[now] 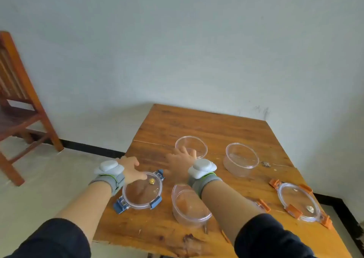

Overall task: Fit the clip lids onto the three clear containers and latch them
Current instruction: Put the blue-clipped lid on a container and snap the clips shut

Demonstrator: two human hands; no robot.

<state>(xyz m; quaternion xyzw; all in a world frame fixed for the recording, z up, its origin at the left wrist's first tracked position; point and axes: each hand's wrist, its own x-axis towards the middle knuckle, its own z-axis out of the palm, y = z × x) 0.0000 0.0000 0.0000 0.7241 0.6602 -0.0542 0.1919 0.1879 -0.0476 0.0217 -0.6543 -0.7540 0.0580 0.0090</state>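
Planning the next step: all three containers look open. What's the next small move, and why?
Probably close the left hand on the blue-clip lid and lift it. That hand already rests on the lid's far rim, no container is lidded, and the right hand is open at the far container, seemingly to steady it.

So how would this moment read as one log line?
left hand: on blue-clip lid | right hand: open, reaching to far container | containers: all unlidded
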